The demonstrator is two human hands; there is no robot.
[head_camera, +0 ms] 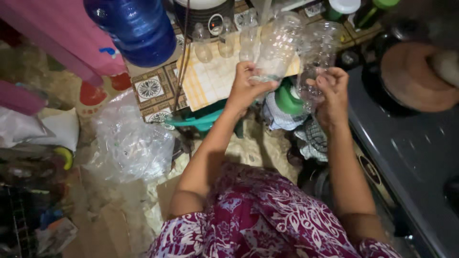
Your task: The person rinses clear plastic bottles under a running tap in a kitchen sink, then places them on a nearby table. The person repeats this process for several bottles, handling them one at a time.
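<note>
Two clear plastic bottles are in hand, one per hand, both looking empty. The left hand (246,86) has its grip clamped around the lower part of the taller clear bottle (279,45), which tilts up and away from the person. The right hand (332,88) has its fingers closed on the second clear bottle (318,52), just beside the first. Beyond them, several small clear bottles (224,40) stand upright on a yellow checked cloth (210,81), also seemingly empty. A large blue water jug (136,28) stands further left. A crumpled clear plastic bag (129,141) lies on the floor near the left arm. A round brown lid (413,79) sits at the right.
</note>
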